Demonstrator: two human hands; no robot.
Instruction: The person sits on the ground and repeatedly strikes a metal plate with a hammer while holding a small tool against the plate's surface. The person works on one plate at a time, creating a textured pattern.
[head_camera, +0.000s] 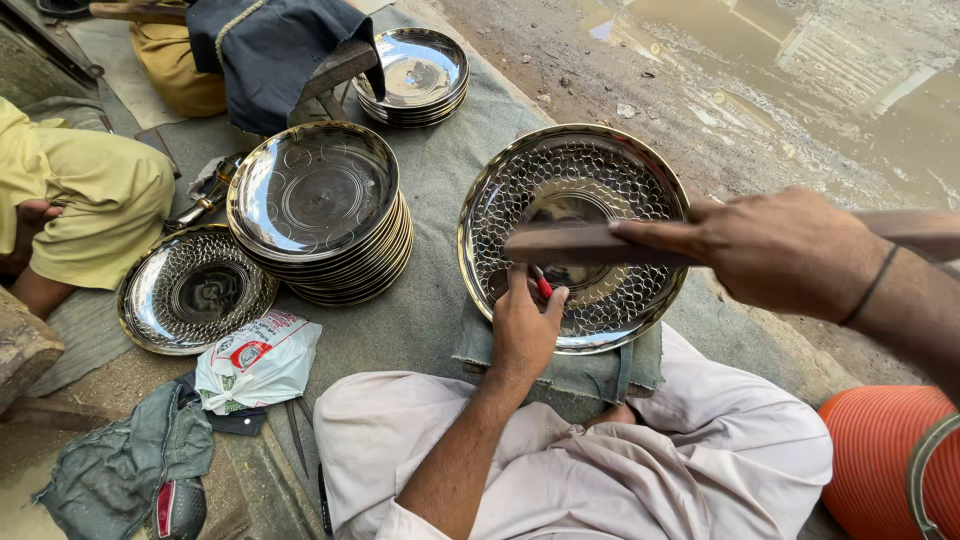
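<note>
Patterning the steel plate (590, 190) looks underway: left hand (525, 325) pinches a red-handled punch (541, 287), right hand (770, 245) grips a wooden stick (570, 245); next needs a square strike.

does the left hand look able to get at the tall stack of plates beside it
Probably yes: the left hand holds a red-handled tool on the patterned plate, and only bare grey cloth lies between it and the stack.

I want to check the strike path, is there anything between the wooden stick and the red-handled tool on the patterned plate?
Nothing visible does: the wooden stick in the right hand hangs just above the red-handled tool that the left hand holds.
</note>
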